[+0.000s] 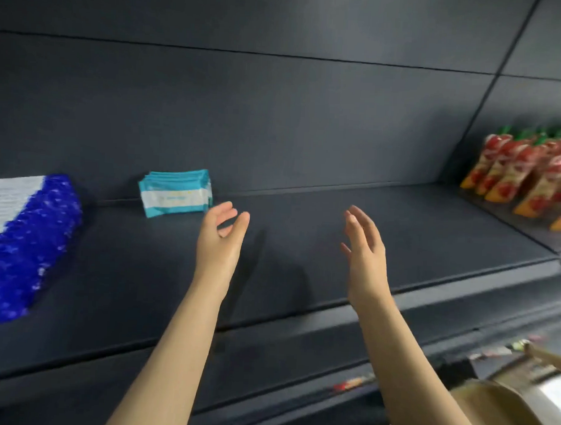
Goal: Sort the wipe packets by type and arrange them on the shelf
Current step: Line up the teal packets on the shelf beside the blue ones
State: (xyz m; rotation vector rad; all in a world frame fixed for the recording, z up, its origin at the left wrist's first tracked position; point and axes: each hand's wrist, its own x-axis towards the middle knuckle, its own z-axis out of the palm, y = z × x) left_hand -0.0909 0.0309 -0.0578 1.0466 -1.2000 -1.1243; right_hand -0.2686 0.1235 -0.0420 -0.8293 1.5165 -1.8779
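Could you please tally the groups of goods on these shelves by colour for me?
Teal-and-white packets: 1 stack
Blue-and-white packets: 1 row
Red-and-orange pouches: 1 group
Total: 3 groups. Single packets are too blurred to count.

I see a dark slate-grey shelf point(368, 235), teal plastic wipe packets point(175, 191) banded white, deep-blue speckled packs point(23, 249) with white striped ends, and red-orange pouches point(531, 178) topped green.

head view | faces forward, slightly down | near shelf point(303, 245)
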